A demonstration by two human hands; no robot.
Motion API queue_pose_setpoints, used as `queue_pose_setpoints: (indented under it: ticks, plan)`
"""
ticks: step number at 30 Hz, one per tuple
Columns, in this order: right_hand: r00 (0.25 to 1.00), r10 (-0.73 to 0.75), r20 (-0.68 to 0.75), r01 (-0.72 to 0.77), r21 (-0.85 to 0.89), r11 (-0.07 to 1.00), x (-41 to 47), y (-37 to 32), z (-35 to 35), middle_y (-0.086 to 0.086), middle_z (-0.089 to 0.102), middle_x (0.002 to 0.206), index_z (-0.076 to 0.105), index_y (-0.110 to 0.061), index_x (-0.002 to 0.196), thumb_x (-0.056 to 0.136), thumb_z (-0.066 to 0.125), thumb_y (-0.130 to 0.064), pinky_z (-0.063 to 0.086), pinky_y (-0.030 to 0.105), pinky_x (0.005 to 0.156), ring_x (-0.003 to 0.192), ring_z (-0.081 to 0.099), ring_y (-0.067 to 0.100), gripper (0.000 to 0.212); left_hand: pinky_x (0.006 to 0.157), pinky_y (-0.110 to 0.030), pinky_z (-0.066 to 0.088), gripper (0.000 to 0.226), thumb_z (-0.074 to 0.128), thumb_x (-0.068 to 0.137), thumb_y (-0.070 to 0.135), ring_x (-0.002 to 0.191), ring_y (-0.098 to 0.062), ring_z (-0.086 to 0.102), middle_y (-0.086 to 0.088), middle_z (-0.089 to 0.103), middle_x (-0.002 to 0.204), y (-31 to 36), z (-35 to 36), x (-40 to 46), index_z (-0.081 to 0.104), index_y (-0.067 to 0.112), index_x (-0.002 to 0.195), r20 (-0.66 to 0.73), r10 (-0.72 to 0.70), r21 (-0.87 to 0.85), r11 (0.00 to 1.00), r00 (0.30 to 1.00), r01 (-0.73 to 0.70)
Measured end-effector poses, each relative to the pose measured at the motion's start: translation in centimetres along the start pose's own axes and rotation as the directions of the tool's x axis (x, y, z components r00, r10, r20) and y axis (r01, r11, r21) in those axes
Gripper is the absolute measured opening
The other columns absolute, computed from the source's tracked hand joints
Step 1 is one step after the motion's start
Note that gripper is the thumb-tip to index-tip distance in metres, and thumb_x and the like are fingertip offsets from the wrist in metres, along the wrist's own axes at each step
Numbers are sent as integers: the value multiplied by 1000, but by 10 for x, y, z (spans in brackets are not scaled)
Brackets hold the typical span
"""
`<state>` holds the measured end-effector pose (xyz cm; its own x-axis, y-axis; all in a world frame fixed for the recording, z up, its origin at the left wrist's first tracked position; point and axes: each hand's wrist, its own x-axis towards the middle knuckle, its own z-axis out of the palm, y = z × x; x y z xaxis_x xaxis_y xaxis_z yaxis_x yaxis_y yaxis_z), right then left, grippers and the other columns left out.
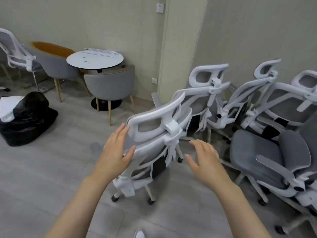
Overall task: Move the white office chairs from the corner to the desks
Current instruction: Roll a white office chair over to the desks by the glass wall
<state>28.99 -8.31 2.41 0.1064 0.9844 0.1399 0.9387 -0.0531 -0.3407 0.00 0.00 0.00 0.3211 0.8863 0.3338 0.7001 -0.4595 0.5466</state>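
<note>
Left hand open, fingers straight, at the headrest edge of the nearest white-frame grey-mesh office chair, which stands on the floor apart from the corner cluster. Right hand open, hovering just beside. Likely rolls easily on castors; stiff frame, grip backrest top.

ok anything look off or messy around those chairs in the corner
Yes. The white office chairs are jammed together against the wall, backs overlapping and tilted at different angles. A bulging black bag lies on the floor at left. Both the left hand and the right hand are open by the nearest chair.
</note>
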Motion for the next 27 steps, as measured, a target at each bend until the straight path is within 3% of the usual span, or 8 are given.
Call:
queue_pose_setpoints:
  ticks: [3, 5, 9, 12, 15, 19, 22, 27]
  plan:
    - [998, -50, -46, 51, 27, 998, 56, 11, -2, -11, 41, 141, 40, -28, 137, 97, 46, -44, 18, 26, 111, 131, 30, 10, 44, 114, -25, 15, 64, 37, 94, 54, 142, 6, 8, 11, 13, 160, -11, 8, 57, 19, 29, 151, -63, -13, -34, 999, 998, 11]
    - [997, -64, -37, 65, 35, 997, 91, 16, -6, -9, 42, 143, 42, -26, 139, 97, 47, -43, 20, 30, 114, 134, 30, 11, 45, 114, -25, 16, 65, 33, 93, 58, 140, 7, 10, 11, 16, 159, -13, 15, 87, 23, 29, 150, -22, -15, -56, 998, 1000, 14]
    - [993, -115, -38, 119, 114, 986, 153, 31, -2, -10, 37, 148, 40, -29, 140, 97, 45, -44, 18, 32, 117, 139, 25, 10, 46, 105, -20, 35, 48, 27, 94, 64, 126, 14, 37, 31, 44, 135, -18, 32, 117, 46, 42, 132, 33, -26, -145, 989, 999, 30]
    - [985, -157, -69, 169, 241, 956, 205, 39, 0, -16, 36, 143, 41, -35, 134, 96, 41, -49, 25, 33, 115, 135, 26, 3, 41, 84, -24, 45, 37, 28, 97, 54, 100, 2, 60, 26, 66, 103, -17, 36, 134, 64, 42, 98, -48, -96, -252, 964, 994, 81]
    - [971, -216, -105, 238, 317, 918, 255, 48, 5, -14, 42, 140, 48, -32, 128, 97, 41, -46, 27, 33, 113, 134, 30, 5, 34, 75, -26, 47, 45, 30, 97, 48, 86, -8, 65, 17, 71, 88, -13, 42, 137, 71, 32, 86, -113, -209, -318, 934, 971, 164]
    - [894, -445, -56, 430, 392, 814, 304, 51, 16, -11, 59, 107, 64, -24, 93, 98, 36, -33, 36, 26, 95, 110, 44, 2, 30, 73, -33, 49, 50, 28, 98, 42, 80, -11, 67, 12, 73, 84, -6, 56, 129, 73, 27, 81, -270, -343, -318, 914, 900, 253]
    - [816, -535, -220, 575, 402, 713, 315, 51, 27, -10, 56, 73, 61, -17, 68, 92, 34, -23, 40, 32, 76, 77, 48, 9, 36, 72, -32, 48, 51, 28, 97, 39, 76, -12, 66, 9, 73, 81, 3, 67, 123, 73, 26, 76, -386, -463, -364, 871, 798, 329]
    - [740, -529, -415, 672, 442, 594, 305, 49, 41, -6, 53, 64, 60, -11, 61, 89, 35, -14, 36, 33, 76, 68, 47, 18, 38, 70, -30, 48, 52, 28, 97, 33, 72, -16, 65, 0, 72, 76, 29, 75, 109, 71, 23, 70, -481, -559, -408, 825, 676, 391]
